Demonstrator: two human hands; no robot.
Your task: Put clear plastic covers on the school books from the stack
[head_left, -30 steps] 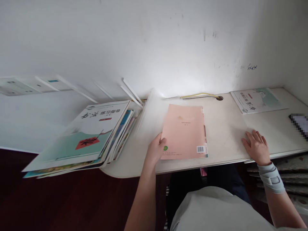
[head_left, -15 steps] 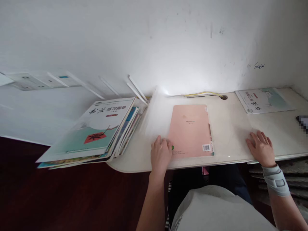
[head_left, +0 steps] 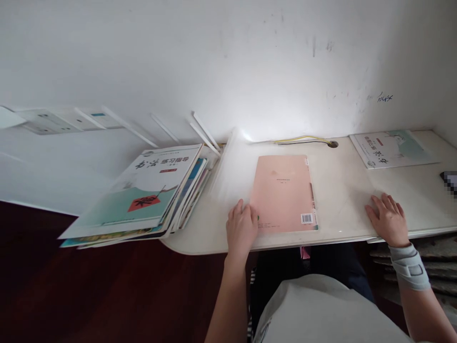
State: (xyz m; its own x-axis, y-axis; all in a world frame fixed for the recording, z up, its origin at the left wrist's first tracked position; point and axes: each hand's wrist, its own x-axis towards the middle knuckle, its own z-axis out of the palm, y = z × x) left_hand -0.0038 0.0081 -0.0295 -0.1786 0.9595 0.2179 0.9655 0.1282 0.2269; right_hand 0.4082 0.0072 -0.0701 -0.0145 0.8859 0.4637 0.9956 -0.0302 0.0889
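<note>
A pink book [head_left: 283, 190] lies flat on the white desk [head_left: 342, 200], with a barcode at its lower right corner. At its lower left edge rests my left hand [head_left: 242, 228], fingers slightly bent and lying on the surface, the thumb side against the book's corner. My right hand [head_left: 389, 219] lies palm down near the desk's front edge, right of the book, fingers spread and holding nothing. That wrist wears a grey wrist wrap [head_left: 410, 267]. Left of my left hand stands a stack of books [head_left: 143, 190], its top cover white and green.
Another white and green book [head_left: 394, 149] lies at the back right. Yellow and black cables [head_left: 303, 140] run to a round hole [head_left: 332, 144] by the wall. A partly blurred dark object [head_left: 449, 181] sits at the right edge. Sockets [head_left: 53, 121] line the left wall.
The view shifts very slightly. My left hand shows only a tiny shift to the right; the right hand and the books stay where they were.
</note>
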